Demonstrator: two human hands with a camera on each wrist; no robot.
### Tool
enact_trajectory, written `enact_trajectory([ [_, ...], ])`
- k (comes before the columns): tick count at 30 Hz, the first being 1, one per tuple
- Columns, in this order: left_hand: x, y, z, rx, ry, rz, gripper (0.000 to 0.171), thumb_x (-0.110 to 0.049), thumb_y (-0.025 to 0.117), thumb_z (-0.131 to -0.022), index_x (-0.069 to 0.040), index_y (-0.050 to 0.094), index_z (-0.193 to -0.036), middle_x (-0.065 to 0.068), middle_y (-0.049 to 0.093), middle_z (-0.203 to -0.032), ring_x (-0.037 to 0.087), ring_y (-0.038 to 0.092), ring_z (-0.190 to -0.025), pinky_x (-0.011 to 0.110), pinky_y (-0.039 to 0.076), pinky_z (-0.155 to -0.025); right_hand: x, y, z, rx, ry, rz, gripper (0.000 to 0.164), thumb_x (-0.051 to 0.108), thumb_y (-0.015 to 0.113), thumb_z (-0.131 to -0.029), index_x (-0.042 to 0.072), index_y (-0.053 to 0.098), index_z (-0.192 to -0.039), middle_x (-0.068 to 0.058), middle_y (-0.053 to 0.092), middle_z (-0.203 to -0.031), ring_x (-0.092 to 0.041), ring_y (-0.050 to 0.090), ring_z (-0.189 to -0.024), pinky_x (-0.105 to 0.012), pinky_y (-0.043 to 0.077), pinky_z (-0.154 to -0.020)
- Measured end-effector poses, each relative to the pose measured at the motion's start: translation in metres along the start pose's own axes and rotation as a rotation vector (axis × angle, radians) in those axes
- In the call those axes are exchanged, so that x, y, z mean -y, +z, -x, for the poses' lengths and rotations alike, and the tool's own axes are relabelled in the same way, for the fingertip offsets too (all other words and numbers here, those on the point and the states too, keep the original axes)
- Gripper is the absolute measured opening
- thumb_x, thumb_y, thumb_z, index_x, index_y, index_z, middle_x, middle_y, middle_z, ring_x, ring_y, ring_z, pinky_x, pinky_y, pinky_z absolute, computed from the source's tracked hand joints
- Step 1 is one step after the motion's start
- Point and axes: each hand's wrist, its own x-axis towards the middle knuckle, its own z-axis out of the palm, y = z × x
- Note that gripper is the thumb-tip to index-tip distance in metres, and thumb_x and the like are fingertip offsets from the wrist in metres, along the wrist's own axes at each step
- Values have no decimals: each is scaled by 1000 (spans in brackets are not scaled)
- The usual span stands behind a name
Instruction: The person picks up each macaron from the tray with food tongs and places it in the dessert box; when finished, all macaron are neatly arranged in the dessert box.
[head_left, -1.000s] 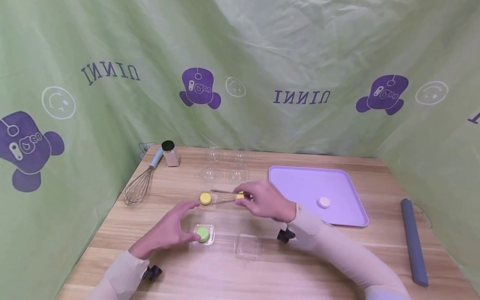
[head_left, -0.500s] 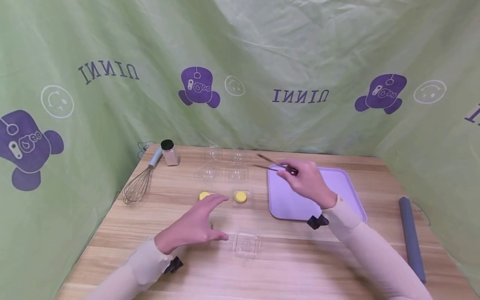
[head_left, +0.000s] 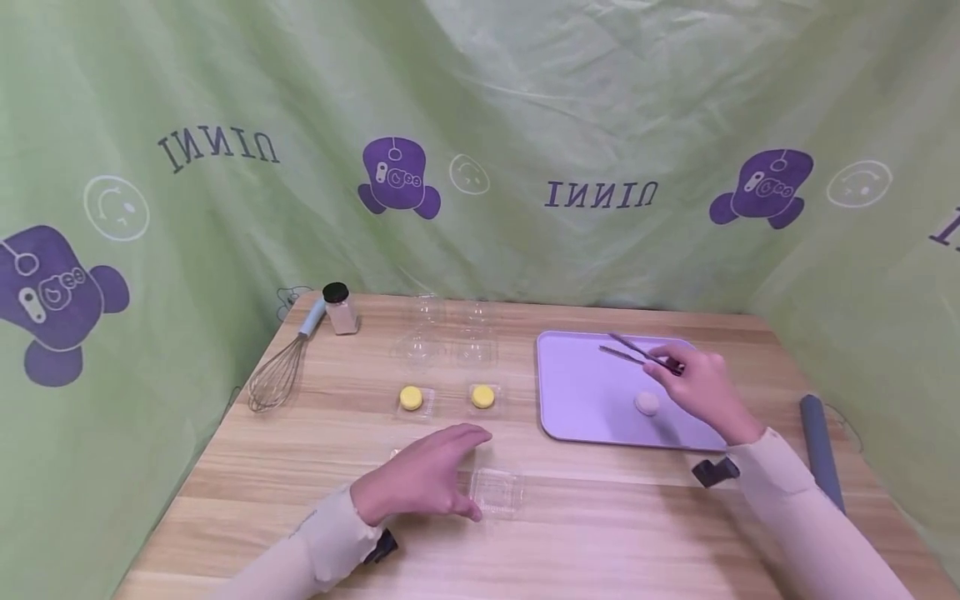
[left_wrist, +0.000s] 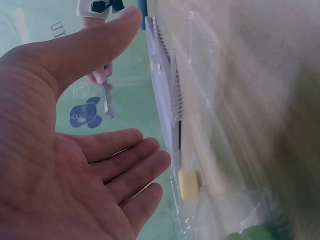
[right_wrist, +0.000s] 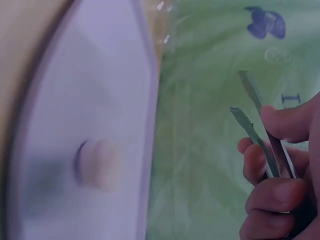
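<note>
My right hand grips metal tongs above the purple tray. The tongs' arms are spread, with nothing between the tips. On the tray lies a pale pink macaron, below and apart from the tongs. My left hand, fingers extended and thumb apart, hovers at the left side of a clear plastic box and holds nothing. Two yellow macarons sit in clear boxes farther back. In the left wrist view a green macaron shows at the bottom edge; my left hand covers it in the head view.
Several clear plastic domes stand at the back of the wooden table. A whisk and a black-lidded jar are at the back left. On the right lies a blue-grey rod. Green printed cloth surrounds the table.
My right hand has carried the tongs rightward from the right yellow macaron to above the tray. My left hand has moved right, from beside the green macaron to the clear box.
</note>
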Motion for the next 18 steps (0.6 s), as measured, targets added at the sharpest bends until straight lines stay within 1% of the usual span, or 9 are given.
enact_trajectory([
  [6,-1,7,-3,19,8,-56,97,-43,91,-67,-14,48,-149,4,50,-155,23,49,-143,44,42,-120,-24,-8,24,149,119,-7,22,23,73,-90,4,76,-102,-4,68,-71,-11,49,-60,-23,35,-53],
  [10,0,9,-5,26,6,-73,94,-43,90,-68,-13,49,-148,3,51,-154,23,50,-142,43,43,-120,-35,-10,35,230,169,-8,26,26,71,-93,3,75,-104,-3,68,-74,-14,49,-63,-23,34,-55],
  [14,0,11,-4,33,0,-61,94,-43,91,-68,-14,50,-148,3,51,-154,23,50,-142,43,43,-120,-41,-11,44,262,189,2,25,26,72,-92,4,75,-103,-2,65,-72,-13,47,-63,-23,32,-56],
  [18,0,12,-4,33,0,-57,94,-42,91,-68,-13,50,-147,4,52,-153,23,50,-142,43,43,-119,-43,-11,51,257,194,2,23,25,73,-90,5,76,-101,1,61,-67,-11,44,-59,-23,31,-54],
])
